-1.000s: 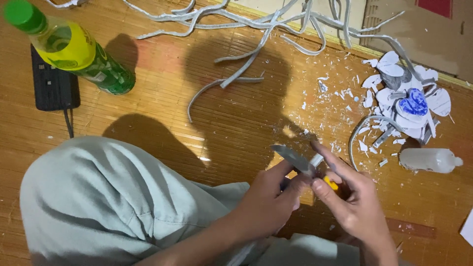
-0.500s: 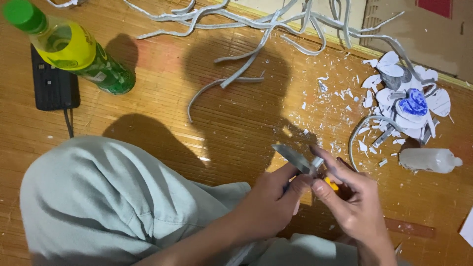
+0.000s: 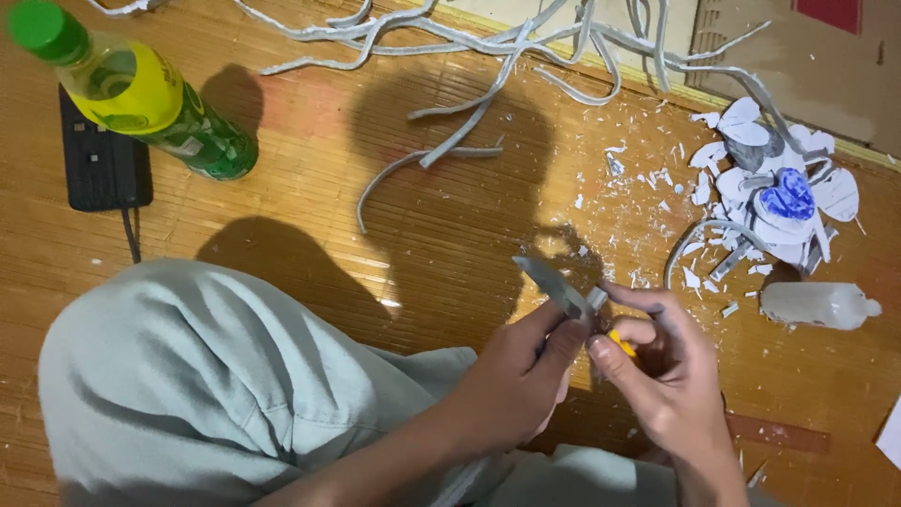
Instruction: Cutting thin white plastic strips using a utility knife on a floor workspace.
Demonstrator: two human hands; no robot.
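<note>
Knife blade [image 3: 554,284] pinched at base by both hands; long axis ran toward 10 o'clock, tip free. Left hand [image 3: 511,380] gripped handle side, right hand [image 3: 662,376] fingers closed narrow on yellow part [image 3: 621,344].

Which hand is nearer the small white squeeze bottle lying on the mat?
Right. The right hand is just left of and below the white squeeze bottle; the left hand sits farther left, beyond it.

The bottle [image 3: 141,99] has a green cap, yellow label and green base. The mat [image 3: 310,216] is golden-brown with fine stripes. Grey-white strips [image 3: 488,56] lie near white cut-outs [image 3: 779,178] (one scribbled blue). The trousers [image 3: 206,376] are pale grey-green, the adapter [image 3: 101,164] black.
</note>
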